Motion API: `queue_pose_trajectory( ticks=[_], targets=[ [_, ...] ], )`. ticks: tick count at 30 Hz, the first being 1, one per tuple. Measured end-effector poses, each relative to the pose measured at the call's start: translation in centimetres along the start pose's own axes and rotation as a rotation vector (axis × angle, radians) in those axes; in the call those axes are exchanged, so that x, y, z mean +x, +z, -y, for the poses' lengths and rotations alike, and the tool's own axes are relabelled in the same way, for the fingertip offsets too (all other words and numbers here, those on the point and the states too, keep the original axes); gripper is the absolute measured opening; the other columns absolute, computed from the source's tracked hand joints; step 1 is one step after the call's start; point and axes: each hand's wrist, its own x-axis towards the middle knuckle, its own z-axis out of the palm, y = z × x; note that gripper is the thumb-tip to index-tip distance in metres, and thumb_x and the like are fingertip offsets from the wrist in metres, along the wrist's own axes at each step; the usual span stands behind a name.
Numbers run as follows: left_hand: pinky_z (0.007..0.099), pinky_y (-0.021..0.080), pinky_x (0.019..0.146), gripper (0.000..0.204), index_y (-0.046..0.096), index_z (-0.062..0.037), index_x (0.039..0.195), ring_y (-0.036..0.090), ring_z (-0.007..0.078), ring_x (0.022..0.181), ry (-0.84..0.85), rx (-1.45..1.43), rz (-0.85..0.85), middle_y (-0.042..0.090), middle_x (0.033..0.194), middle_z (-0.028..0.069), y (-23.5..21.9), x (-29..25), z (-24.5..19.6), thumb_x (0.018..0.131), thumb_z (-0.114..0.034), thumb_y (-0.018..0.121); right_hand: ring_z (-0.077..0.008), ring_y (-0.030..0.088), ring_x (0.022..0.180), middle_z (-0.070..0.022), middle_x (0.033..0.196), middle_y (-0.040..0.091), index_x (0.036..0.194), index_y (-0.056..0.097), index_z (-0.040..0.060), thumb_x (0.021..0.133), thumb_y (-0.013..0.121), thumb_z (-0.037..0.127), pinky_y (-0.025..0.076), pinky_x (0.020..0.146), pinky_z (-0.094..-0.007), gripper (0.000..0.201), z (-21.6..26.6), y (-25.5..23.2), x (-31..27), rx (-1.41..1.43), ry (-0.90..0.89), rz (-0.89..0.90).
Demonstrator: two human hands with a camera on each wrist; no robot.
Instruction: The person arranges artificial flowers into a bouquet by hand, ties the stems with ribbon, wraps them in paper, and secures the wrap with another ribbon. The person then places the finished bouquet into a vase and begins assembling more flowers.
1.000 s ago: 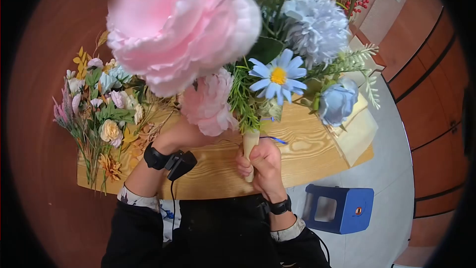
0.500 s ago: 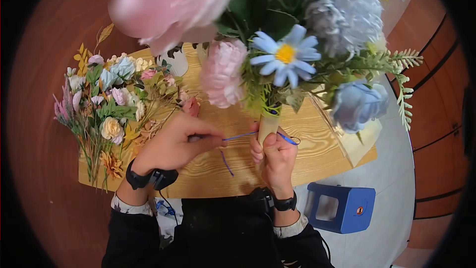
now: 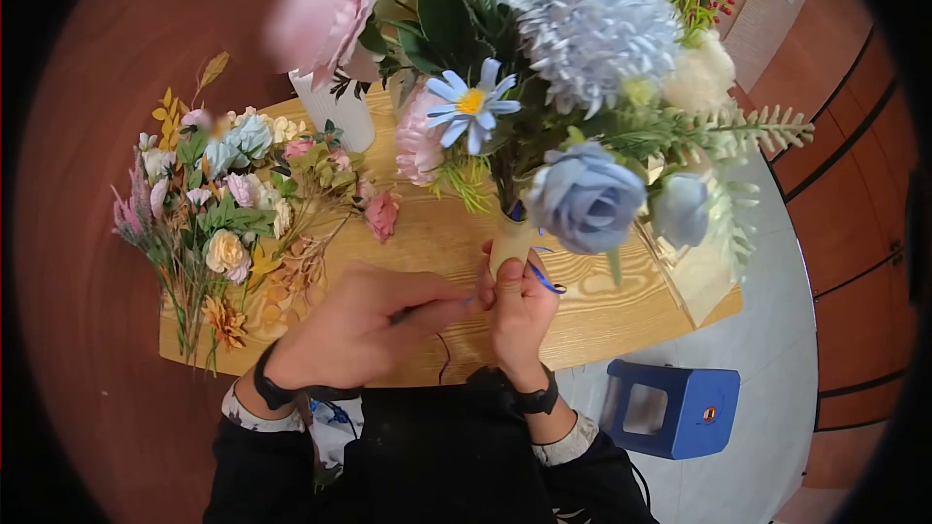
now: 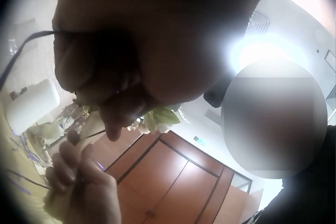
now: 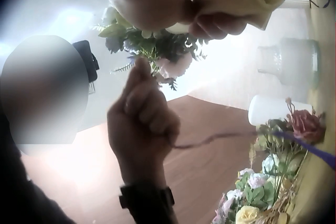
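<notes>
In the head view my right hand [image 3: 521, 322] grips the cream-wrapped stem handle [image 3: 510, 244] of an upright bouquet with a blue rose [image 3: 587, 196], a daisy [image 3: 473, 103] and a pale blue bloom [image 3: 600, 31]. A blue ribbon [image 3: 547, 281] loops beside that handle. My left hand [image 3: 351, 328], left of the handle, pinches a ribbon end at its fingertips. The right wrist view shows the left hand [image 5: 144, 109] curled, with a ribbon strand [image 5: 218, 136] trailing from it. In the left wrist view the left hand [image 4: 131, 45] is dark and close.
Loose artificial flowers [image 3: 231, 218] cover the table's left side. A white ribbed vase [image 3: 342, 118] stands behind them. Cream paper sheets [image 3: 697, 277] lie at the right edge, and a blue stool [image 3: 691, 412] is on the floor. The right wrist view includes a clear glass vase [image 5: 289, 62].
The left hand has moved from beneath the blooms toward the body, drawing ribbon into view, then slightly right, close to the right hand. The bouquet has shifted and turned, bringing the blue rose forward.
</notes>
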Motion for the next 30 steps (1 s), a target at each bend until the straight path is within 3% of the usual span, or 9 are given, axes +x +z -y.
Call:
queue_pose_trajectory(
  ticks=[3,5,8,18,21,24,26,28,30],
  targets=[
    [0.0313,0.043,0.055,0.02,0.058,0.0024,0.099,0.059,0.0284,0.063,-0.073,-0.007,0.097,0.06,0.077,0.0171,1.5,1.0,-0.8,0.083,-0.01,0.057,-0.0072,0.04,0.056,-0.0013,0.067,0.047,0.098,0.051,-0.0049,0.092,0.047,0.028,0.03,0.048,-0.0198,0.033,-2.3,0.1,-0.3,-0.147,-0.222,-0.031],
    [0.0325,0.046,0.068,0.029,0.051,0.0055,0.108,0.058,0.0258,0.084,0.424,0.476,0.008,0.06,0.099,0.0189,3.0,1.8,0.1,0.087,-0.014,0.051,-0.0075,0.04,0.056,-0.0017,0.068,0.048,0.097,0.051,-0.0044,0.093,0.046,0.026,0.03,0.048,-0.02,0.031,-2.8,0.2,-0.2,-0.239,-0.378,-0.027],
    [0.0373,0.039,0.09,0.044,0.042,-0.0003,0.126,0.046,0.0228,0.114,0.246,0.674,0.216,0.044,0.128,0.0153,6.2,0.9,2.5,0.087,-0.017,0.052,-0.0073,0.041,0.057,-0.0022,0.07,0.049,0.096,0.051,-0.0041,0.093,0.047,0.025,0.031,0.049,-0.02,0.029,-2.3,-0.3,-1.0,-0.166,-0.281,0.009],
    [0.0309,0.028,0.104,0.047,0.032,-0.0012,0.128,0.033,0.0245,0.123,0.429,1.08,-0.062,0.038,0.131,0.0125,13.5,3.2,4.5,0.086,-0.017,0.043,-0.0066,0.043,0.058,-0.0041,0.077,0.052,0.093,0.052,-0.0029,0.092,0.048,0.02,0.035,0.051,-0.0198,0.023,-1.2,-0.7,-1.8,0.063,0.059,0.097],
    [0.0329,0.036,0.092,0.05,0.023,-0.0005,0.134,0.039,0.0286,0.118,0.19,0.445,0.606,0.041,0.127,0.0189,10.7,7.6,-2.1,0.094,-0.025,0.038,-0.0064,0.044,0.059,-0.0046,0.08,0.053,0.093,0.052,-0.0026,0.092,0.049,0.018,0.036,0.052,-0.0197,0.021,-1.2,-0.4,-2.0,0.138,0.165,0.111],
    [0.0335,0.041,0.078,0.039,0.04,0.0032,0.121,0.05,0.0325,0.096,0.313,-0.094,0.539,0.053,0.099,0.0185,8.7,5.7,-1.0,0.092,-0.022,0.044,-0.0062,0.044,0.059,-0.0051,0.082,0.054,0.092,0.052,-0.0023,0.091,0.049,0.017,0.037,0.053,-0.0197,0.02,-0.9,-0.3,-1.1,0.212,0.26,0.104],
    [0.0371,0.043,0.059,0.013,0.05,-0.0014,0.082,0.052,0.0306,0.062,0.324,-0.059,0.48,0.053,0.067,0.0148,5.7,4.3,0.5,0.087,-0.012,0.045,-0.0061,0.045,0.06,-0.0055,0.083,0.055,0.091,0.052,-0.002,0.091,0.049,0.016,0.038,0.053,-0.0197,0.018,-0.7,-0.5,-0.6,0.267,0.316,0.085],
    [0.0307,0.043,0.054,0.024,0.053,-0.0008,0.072,0.053,0.0224,0.055,-0.099,-0.345,0.239,0.056,0.063,0.0113,2.5,1.7,1.9,0.088,-0.017,0.045,-0.006,0.045,0.06,-0.0059,0.085,0.056,0.09,0.052,-0.0018,0.091,0.05,0.015,0.039,0.054,-0.0196,0.017,-0.3,-1.9,-1.8,0.321,0.37,0.072],
    [0.0252,0.045,0.056,0.03,0.058,0.0004,0.078,0.056,0.0167,0.057,-0.131,-0.786,0.101,0.06,0.07,0.0096,1.3,1.5,8.8,0.091,-0.024,0.045,-0.0064,0.048,0.063,-0.0066,0.087,0.057,0.089,0.052,-0.0011,0.092,0.049,0.019,0.042,0.058,-0.0182,0.021,-0.2,-2.4,-1.8,0.366,0.424,0.143]
  ],
)
